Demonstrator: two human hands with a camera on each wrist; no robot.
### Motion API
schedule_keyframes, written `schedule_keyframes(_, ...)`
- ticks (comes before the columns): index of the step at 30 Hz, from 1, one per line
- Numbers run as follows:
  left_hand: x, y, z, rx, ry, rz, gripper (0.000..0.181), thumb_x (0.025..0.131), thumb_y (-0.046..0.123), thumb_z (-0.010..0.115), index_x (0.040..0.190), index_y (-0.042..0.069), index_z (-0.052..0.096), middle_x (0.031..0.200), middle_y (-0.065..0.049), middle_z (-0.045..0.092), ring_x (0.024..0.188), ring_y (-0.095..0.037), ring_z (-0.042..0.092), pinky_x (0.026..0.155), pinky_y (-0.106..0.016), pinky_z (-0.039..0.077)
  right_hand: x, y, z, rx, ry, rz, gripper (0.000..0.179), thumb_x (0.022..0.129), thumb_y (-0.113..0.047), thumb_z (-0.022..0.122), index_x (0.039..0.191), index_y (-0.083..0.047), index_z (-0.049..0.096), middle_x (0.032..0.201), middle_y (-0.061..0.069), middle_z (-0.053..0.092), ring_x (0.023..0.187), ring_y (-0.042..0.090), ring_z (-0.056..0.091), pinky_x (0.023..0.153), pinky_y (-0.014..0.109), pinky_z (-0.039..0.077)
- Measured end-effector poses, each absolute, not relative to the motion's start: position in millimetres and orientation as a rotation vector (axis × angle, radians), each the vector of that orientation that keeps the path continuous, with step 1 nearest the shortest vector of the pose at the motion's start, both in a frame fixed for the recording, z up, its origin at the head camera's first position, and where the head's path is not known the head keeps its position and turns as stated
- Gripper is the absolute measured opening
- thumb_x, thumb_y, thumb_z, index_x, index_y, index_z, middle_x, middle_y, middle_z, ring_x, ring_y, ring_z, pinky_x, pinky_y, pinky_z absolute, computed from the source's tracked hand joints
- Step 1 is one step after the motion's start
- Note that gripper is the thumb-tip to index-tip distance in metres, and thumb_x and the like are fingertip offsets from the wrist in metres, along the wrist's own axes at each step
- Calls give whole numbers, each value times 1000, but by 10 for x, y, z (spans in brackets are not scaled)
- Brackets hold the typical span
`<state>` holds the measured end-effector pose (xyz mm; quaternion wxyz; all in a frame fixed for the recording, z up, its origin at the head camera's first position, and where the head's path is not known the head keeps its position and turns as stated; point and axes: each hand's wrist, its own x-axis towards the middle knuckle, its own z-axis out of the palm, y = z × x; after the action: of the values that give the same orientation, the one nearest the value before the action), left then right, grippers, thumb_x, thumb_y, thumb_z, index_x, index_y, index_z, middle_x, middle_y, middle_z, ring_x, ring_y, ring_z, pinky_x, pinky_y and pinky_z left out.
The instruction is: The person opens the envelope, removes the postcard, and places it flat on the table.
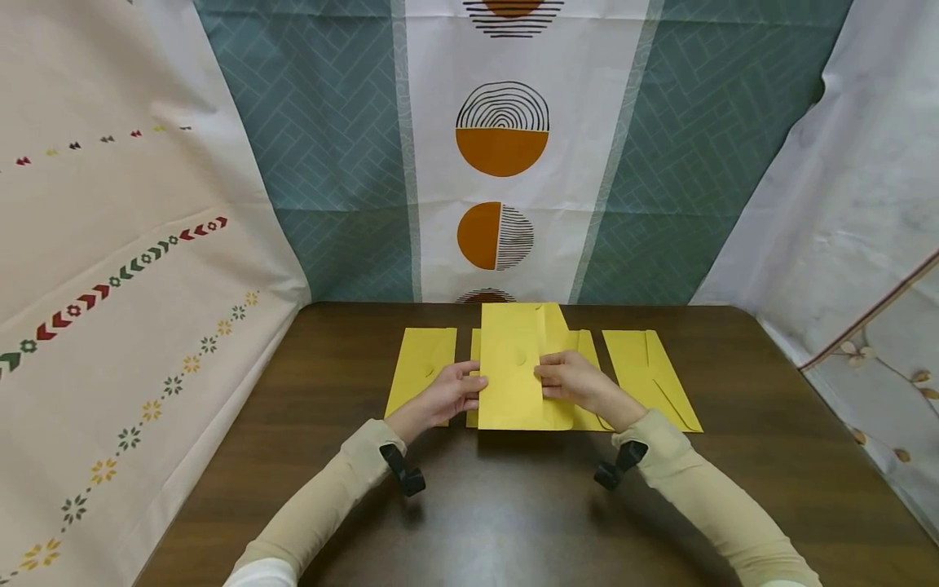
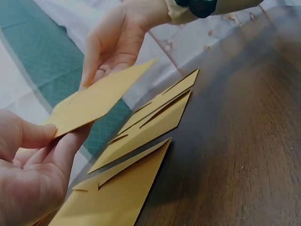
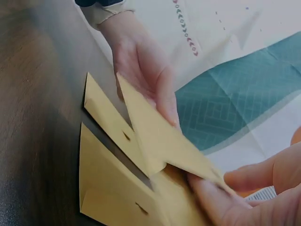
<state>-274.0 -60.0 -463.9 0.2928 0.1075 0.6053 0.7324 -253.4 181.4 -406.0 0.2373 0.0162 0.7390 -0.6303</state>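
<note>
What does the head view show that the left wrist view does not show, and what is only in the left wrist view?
Only the head view: the orange-and-black printed circles, and at the left the cream cloth with rows of flowers and arrowheads.

Only the left wrist view: the palm side of the right hand, and how the left hand has its fingers beneath the held yellow envelope.

Both: that envelope between the two hands, other yellow envelopes lying on the dark brown wooden table, and the teal patterned fabric.
</note>
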Motion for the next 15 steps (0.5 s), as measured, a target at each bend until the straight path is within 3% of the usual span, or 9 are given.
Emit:
schedule_keyframes(5, -2729, -570, -4595, 262, 1629, 1940, 64, 100, 8, 49, 152, -5, 14, 99, -1, 65, 85, -9, 67, 71, -22, 57, -2526, 1868, -4081, -3, 2034, -1741, 60, 101, -6, 45, 147, 15, 14, 148, 33, 26, 132, 39, 42, 91, 29, 53)
schedule_keyframes(7, -2730, -562, -4582, 262, 1659, 1928, 63, 100, 12, 50, 151, -6, 17, 109, -6, 64, 86, -9, 67, 73, -21, 57, -2523, 1881, -4082, 3, 2062, -1737, 60, 101, -6, 46, 147, 15, 15, 149, 33, 26, 130, 36, 44, 91, 28, 53)
schedule_keyframes(12, -2742, -557, -4583, 238, 1684, 1897, 57, 101, 18, 50, 147, -8, 28, 135, -21, 52, 86, -10, 67, 75, -20, 57, -2532, 1902, -4074, 28, 2114, -1752, 58, 100, -6, 47, 146, 16, 20, 143, 31, 34, 103, 16, 54, 79, 19, 53)
schedule_keyframes(15, -2735, -572, -4599, 243, 1659, 1880, 55, 101, 15, 50, 146, -9, 30, 126, -18, 55, 83, -8, 66, 73, -18, 56, -2538, 1905, -4084, 50, 2149, -1753, 56, 99, -6, 50, 144, 17, 26, 132, 26, 44, 89, 9, 55, 73, 18, 53)
